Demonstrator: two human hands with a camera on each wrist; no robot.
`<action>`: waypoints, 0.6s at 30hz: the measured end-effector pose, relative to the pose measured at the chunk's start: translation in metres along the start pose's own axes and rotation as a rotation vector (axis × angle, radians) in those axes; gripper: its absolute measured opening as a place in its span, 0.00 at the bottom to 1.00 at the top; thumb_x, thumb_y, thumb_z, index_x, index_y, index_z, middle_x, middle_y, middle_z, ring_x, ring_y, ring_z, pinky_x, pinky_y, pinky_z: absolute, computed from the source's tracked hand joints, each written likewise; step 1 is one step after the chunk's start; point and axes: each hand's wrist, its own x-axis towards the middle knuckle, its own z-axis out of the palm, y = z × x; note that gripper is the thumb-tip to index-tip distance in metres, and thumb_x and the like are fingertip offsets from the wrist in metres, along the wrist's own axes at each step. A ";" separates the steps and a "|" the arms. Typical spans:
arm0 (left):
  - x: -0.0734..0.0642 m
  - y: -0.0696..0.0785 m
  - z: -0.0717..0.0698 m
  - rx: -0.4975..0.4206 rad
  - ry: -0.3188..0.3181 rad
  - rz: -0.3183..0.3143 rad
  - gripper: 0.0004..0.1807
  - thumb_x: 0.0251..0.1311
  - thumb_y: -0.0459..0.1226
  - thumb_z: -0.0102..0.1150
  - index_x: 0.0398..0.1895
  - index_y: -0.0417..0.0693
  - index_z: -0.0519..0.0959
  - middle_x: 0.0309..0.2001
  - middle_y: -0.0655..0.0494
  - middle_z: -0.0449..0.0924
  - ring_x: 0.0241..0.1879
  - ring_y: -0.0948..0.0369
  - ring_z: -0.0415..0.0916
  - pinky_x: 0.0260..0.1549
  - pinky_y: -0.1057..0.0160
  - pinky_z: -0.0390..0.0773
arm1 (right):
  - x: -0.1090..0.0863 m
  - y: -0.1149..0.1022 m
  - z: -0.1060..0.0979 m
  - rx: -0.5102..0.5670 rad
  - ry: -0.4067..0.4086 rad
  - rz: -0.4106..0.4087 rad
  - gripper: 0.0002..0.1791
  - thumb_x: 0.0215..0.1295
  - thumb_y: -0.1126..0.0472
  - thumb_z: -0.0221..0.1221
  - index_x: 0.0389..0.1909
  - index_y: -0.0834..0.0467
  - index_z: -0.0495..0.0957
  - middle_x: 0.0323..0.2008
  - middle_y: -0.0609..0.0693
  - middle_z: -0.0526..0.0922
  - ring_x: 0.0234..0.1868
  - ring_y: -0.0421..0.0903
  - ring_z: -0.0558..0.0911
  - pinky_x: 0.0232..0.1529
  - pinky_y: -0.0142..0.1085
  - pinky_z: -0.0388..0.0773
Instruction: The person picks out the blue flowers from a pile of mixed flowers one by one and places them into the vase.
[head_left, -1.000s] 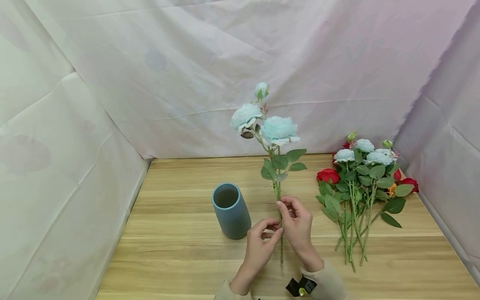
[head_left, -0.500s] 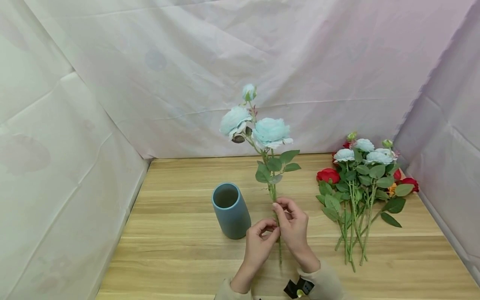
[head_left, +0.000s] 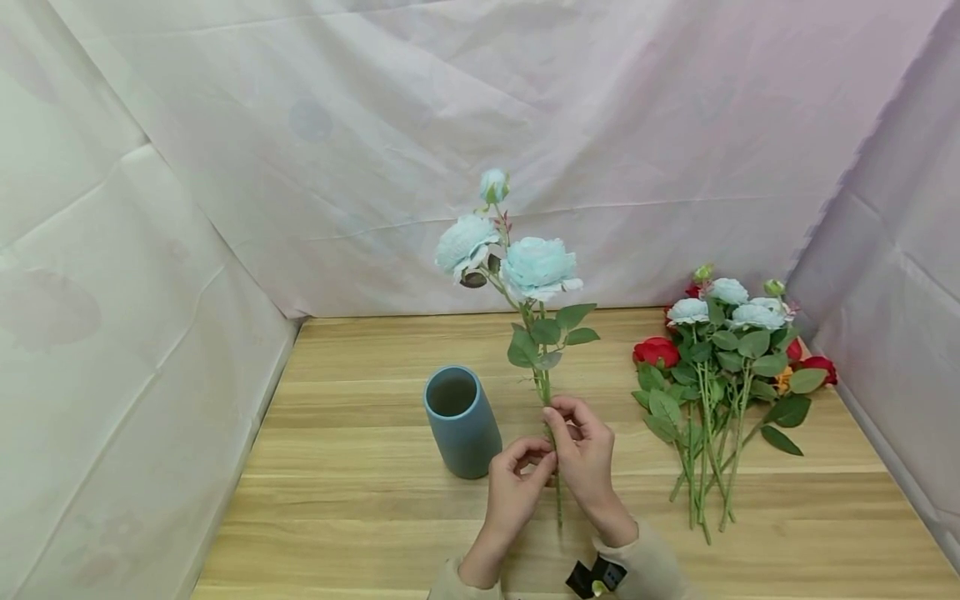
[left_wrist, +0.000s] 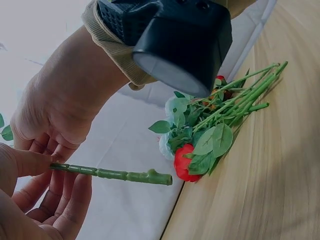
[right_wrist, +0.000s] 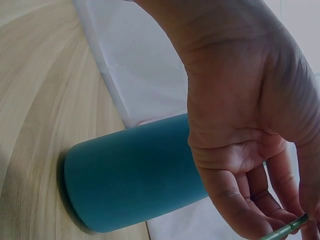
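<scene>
A stem of pale blue artificial flowers stands nearly upright between both hands, with two full blooms, a bud and green leaves. My right hand pinches its stem below the leaves, thumb against fingers. Just beneath, my left hand pinches the same stem between thumb and fingertips. In the left wrist view, the bare lower stem juts out past the fingers, its cut end in the air above the table. A blue vase stands upright left of the hands, its open mouth showing nothing inside.
At the right of the wooden table lies a pile of artificial flowers, pale blue, red and orange, stems pointing toward the front. White cloth hangs behind and along both sides. A black wrist camera sits on the right sleeve.
Both hands and the flower stem have shifted a little left, toward the vase, the blooms leaning further that way. The vase and the flower pile have stayed put.
</scene>
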 end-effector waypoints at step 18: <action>-0.003 -0.002 -0.006 0.103 0.028 0.087 0.05 0.54 0.22 0.59 0.35 0.29 0.78 0.29 0.38 0.78 0.28 0.64 0.75 0.21 0.52 0.81 | -0.002 0.005 0.000 0.000 -0.023 -0.017 0.07 0.52 0.84 0.56 0.31 0.74 0.76 0.22 0.62 0.77 0.23 0.40 0.78 0.22 0.25 0.74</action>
